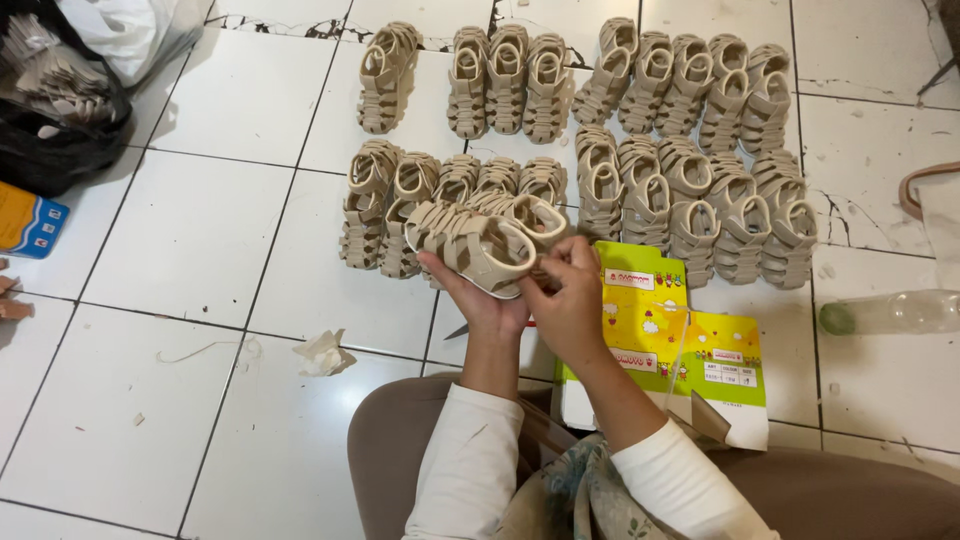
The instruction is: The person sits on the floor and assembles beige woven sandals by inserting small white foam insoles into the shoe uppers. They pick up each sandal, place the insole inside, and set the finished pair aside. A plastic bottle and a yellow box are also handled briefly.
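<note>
I grip one beige sandal [470, 245] in left hand [480, 295], right hand [570, 300] pinching its strap; rows of sandals [690, 200] already lined up on the floor [200, 230].

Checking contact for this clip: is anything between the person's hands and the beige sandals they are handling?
Nothing visible. The left hand cradles the pair of beige sandals directly from below, and the right hand fingers touch the heel end. The rows of sandals on the floor lie beyond, and the yellow-green box lies to the right.

Rows of sandals [620, 150] across upper centre of the floor [200, 230], box [690, 340] right of the hands, bag [60, 100] upper left, bottle [890, 312] far right, crumpled paper [323, 354] lower left of centre
</note>
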